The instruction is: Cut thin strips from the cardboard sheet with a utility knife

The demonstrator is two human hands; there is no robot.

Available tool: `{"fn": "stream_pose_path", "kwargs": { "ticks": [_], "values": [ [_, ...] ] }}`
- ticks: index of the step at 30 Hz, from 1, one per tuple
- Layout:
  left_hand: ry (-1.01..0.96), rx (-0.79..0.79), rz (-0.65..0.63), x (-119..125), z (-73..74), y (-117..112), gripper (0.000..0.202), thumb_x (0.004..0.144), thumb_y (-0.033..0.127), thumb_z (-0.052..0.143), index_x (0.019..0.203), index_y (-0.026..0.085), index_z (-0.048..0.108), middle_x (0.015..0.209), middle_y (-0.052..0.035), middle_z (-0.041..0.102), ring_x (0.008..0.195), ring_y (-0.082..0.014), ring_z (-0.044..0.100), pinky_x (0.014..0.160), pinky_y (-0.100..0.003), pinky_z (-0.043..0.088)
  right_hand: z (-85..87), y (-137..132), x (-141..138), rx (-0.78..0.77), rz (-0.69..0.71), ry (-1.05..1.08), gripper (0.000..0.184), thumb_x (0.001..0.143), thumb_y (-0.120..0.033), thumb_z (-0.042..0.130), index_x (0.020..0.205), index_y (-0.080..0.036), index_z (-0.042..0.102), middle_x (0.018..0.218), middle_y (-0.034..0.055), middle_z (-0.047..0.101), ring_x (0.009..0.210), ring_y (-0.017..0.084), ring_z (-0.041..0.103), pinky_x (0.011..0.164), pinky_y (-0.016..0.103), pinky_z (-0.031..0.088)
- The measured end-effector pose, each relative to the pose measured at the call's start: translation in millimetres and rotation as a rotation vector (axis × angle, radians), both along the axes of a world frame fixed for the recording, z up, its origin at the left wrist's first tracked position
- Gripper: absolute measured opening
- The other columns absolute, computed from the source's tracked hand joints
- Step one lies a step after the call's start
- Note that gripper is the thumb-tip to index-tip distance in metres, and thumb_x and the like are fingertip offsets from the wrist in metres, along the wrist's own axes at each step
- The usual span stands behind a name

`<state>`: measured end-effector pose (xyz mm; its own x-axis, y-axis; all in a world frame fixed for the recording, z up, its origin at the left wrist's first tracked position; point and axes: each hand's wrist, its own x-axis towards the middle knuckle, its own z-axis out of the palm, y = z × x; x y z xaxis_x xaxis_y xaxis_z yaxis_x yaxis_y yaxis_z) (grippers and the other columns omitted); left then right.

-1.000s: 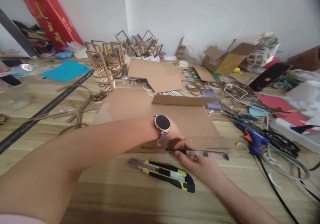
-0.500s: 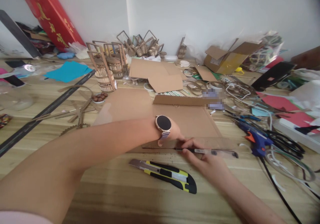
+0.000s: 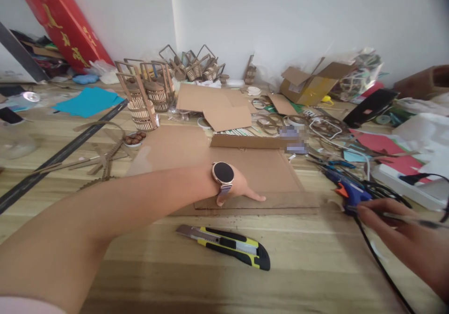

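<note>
My left hand [image 3: 242, 190], with a round watch [image 3: 223, 173] on the wrist, lies flat with fingers spread on a clear ruler [image 3: 287, 200] laid along the near edge of a brown cardboard sheet [image 3: 196, 152]. My right hand [image 3: 400, 230] is off to the right beside the blue glue gun [image 3: 349, 192], its fingers closed round a slim pen [image 3: 412, 219]. A yellow and black utility knife [image 3: 228, 246] lies on the wooden table just in front of the cardboard.
Black cables [image 3: 382, 267] and scissors trail at the right. Woven cardboard baskets [image 3: 147, 96], loose cardboard pieces [image 3: 224, 115], an open box [image 3: 308, 84], blue paper [image 3: 87, 101], red paper [image 3: 382, 145] and a long black bar [image 3: 56, 157] crowd the table.
My right hand has drawn the pen along the ruler's edge to the right and carried it off the cardboard toward the glue gun. The left hand has stayed pressed on the ruler.
</note>
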<state>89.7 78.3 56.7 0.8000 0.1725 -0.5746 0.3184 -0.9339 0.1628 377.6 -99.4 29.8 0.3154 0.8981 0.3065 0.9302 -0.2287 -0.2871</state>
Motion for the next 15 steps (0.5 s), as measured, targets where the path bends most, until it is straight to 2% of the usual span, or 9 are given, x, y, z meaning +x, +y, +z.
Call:
{"fn": "stream_pose_path", "kwargs": {
  "ticks": [1, 3, 4, 7, 9, 11, 13, 15],
  "values": [
    [-0.030, -0.016, 0.029, 1, -1.8, 1, 0.124, 0.039, -0.008, 0.086, 0.144, 0.041, 0.041, 0.104, -0.0045, 0.074, 0.093, -0.0297, 0.068, 0.085, -0.040, 0.048, 1.0, 0, -3, 0.020, 0.008, -0.043, 0.029, 0.085, -0.057, 0.044, 0.079, -0.033, 0.059, 0.061, 0.0028, 0.069, 0.042, 0.024, 0.063, 0.035, 0.035, 0.045],
    [-0.072, -0.032, 0.070, 2, -3.5, 1, 0.123, 0.034, -0.010, 0.086, 0.139, 0.041, 0.048, 0.100, -0.0030, 0.075, 0.090, -0.0289, 0.068, 0.084, -0.039, 0.049, -1.0, 7, -17, 0.032, 0.119, -0.096, 0.029, 0.090, -0.053, 0.041, 0.097, -0.033, 0.061, 0.083, 0.0050, 0.075, 0.065, 0.028, 0.072, 0.049, 0.038, 0.055],
    [-0.073, -0.022, 0.066, 2, -3.2, 1, 0.122, 0.035, -0.009, 0.086, 0.139, 0.041, 0.048, 0.100, -0.0026, 0.075, 0.089, -0.0285, 0.068, 0.083, -0.038, 0.049, -4.2, 13, -26, -0.016, 0.263, -0.081, 0.029, 0.093, -0.047, 0.041, 0.106, -0.031, 0.061, 0.098, 0.0063, 0.076, 0.083, 0.029, 0.073, 0.063, 0.040, 0.059],
    [0.000, 0.084, -0.018, -3, 1.1, -4, 0.119, 0.049, -0.002, 0.087, 0.146, 0.043, 0.036, 0.103, -0.0026, 0.074, 0.089, -0.0263, 0.068, 0.079, -0.035, 0.049, -20.1, 41, -54, 0.002, 0.587, -0.040, 0.029, 0.091, -0.045, 0.049, 0.106, -0.026, 0.065, 0.110, 0.0098, 0.073, 0.101, 0.030, 0.068, 0.085, 0.046, 0.056],
    [0.023, 0.148, -0.047, -13, 3.7, -8, 0.109, 0.064, 0.003, 0.082, 0.150, 0.042, 0.028, 0.107, -0.0039, 0.073, 0.091, -0.0253, 0.068, 0.075, -0.033, 0.049, -31.3, 58, -67, -0.044, 0.697, -0.023, 0.028, 0.090, -0.041, 0.053, 0.109, -0.024, 0.065, 0.114, 0.0115, 0.072, 0.106, 0.029, 0.066, 0.088, 0.046, 0.055],
    [-0.034, 0.202, -0.025, -28, 3.4, -13, 0.095, 0.076, 0.007, 0.074, 0.151, 0.039, 0.026, 0.111, -0.0064, 0.071, 0.094, -0.0250, 0.067, 0.073, -0.031, 0.049, -39.3, 70, -75, -0.071, 0.739, -0.004, 0.025, 0.090, -0.036, 0.052, 0.106, -0.023, 0.066, 0.108, 0.0117, 0.073, 0.101, 0.027, 0.068, 0.084, 0.043, 0.056],
    [-0.172, 0.287, 0.032, -49, -0.1, -18, 0.082, 0.083, 0.014, 0.069, 0.152, 0.034, 0.029, 0.112, -0.0087, 0.069, 0.096, -0.0252, 0.066, 0.071, -0.030, 0.048, -42.7, 75, -78, -0.089, 0.745, 0.014, 0.020, 0.089, -0.033, 0.051, 0.098, -0.023, 0.066, 0.100, 0.0105, 0.074, 0.094, 0.025, 0.069, 0.080, 0.040, 0.056],
    [-0.319, 0.354, 0.122, -76, -6.0, -23, 0.071, 0.086, 0.025, 0.070, 0.149, 0.027, 0.037, 0.112, -0.0095, 0.068, 0.100, -0.0253, 0.064, 0.076, -0.030, 0.048, -41.9, 75, -76, -0.117, 0.728, 0.025, 0.021, 0.090, -0.034, 0.048, 0.094, -0.023, 0.066, 0.098, 0.0100, 0.074, 0.093, 0.025, 0.069, 0.079, 0.039, 0.056]
  ]
}}
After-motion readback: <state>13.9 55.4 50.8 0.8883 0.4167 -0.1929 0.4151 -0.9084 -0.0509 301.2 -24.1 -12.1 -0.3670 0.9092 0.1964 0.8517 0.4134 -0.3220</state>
